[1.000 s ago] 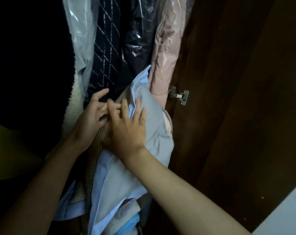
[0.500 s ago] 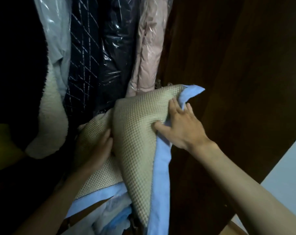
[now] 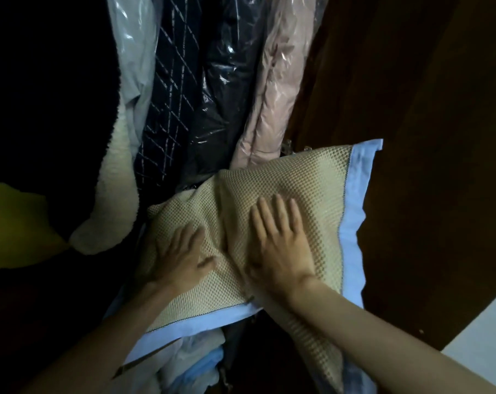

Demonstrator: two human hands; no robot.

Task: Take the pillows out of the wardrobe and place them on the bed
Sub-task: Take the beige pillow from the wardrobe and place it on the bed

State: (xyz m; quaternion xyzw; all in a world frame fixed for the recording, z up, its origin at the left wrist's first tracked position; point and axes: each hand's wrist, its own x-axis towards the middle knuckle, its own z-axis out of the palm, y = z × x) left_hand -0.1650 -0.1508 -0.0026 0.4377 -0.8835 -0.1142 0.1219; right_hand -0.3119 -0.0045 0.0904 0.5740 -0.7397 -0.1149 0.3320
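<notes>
A pillow [image 3: 312,189] with a beige woven top and a light-blue border lies across the lower wardrobe opening, its right corner over the door edge. My left hand [image 3: 181,257] and my right hand [image 3: 281,245] hold it, side by side, palms pressed on its top face and fingers spread. The fabric is bunched into a crease between them. Under my right forearm more beige woven fabric [image 3: 312,336] with a blue edge hangs down; I cannot tell whether it is the same pillow or another one.
Clothes hang behind the pillow: a pink jacket in plastic [image 3: 275,95], a dark checked garment [image 3: 172,95] and a white fleece [image 3: 113,194]. The dark wooden wardrobe door [image 3: 426,137] stands open at right. Folded pale fabrics [image 3: 195,359] lie below. Something yellow [image 3: 13,223] sits at left.
The pillow has turned from standing on edge to lying flatter and further right. My right hand has moved from its blue edge onto the woven face, next to my left hand.
</notes>
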